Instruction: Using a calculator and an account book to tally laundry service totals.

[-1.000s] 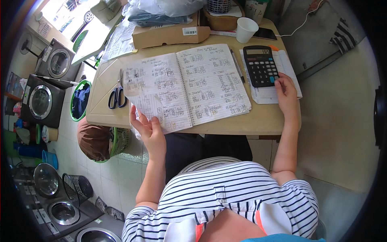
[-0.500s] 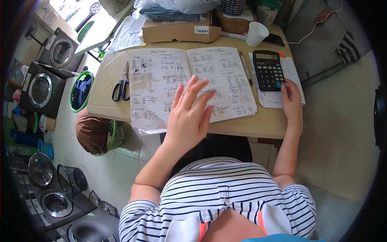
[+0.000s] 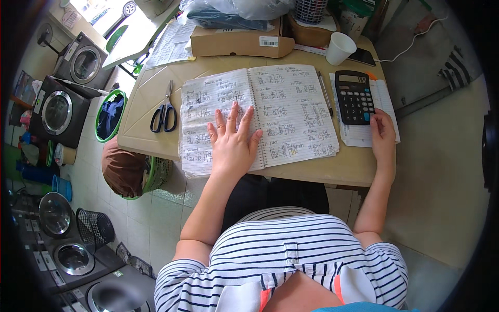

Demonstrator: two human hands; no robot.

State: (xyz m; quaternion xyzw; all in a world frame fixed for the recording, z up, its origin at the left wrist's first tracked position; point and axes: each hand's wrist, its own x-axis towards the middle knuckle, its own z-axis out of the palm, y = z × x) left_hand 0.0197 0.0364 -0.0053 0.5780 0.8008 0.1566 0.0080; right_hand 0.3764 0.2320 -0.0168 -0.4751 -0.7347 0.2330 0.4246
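An open spiral notebook (image 3: 291, 114) with handwritten columns lies on the tan table (image 3: 145, 104). My left hand (image 3: 232, 148) rests palm down on its left page, fingers spread. My right hand (image 3: 383, 138) has curled fingers at the lower right corner of a black calculator (image 3: 352, 99); what, if anything, is inside them is hidden. The calculator sits on a lined pad (image 3: 387, 127). A pen (image 3: 325, 93) lies between notebook and calculator, and blue-handled scissors (image 3: 163, 117) lie left of the notebook.
A cardboard box (image 3: 234, 47) under plastic bags, a white cup (image 3: 340, 49) and a phone (image 3: 362, 57) stand or lie at the back. Laundry baskets (image 3: 112, 117) sit on the floor to the left, with washing machines (image 3: 57, 112) beyond.
My left hand let go of the lifted page, which now lies down, and moved up and flattened onto the left page. My right hand stayed by the calculator.
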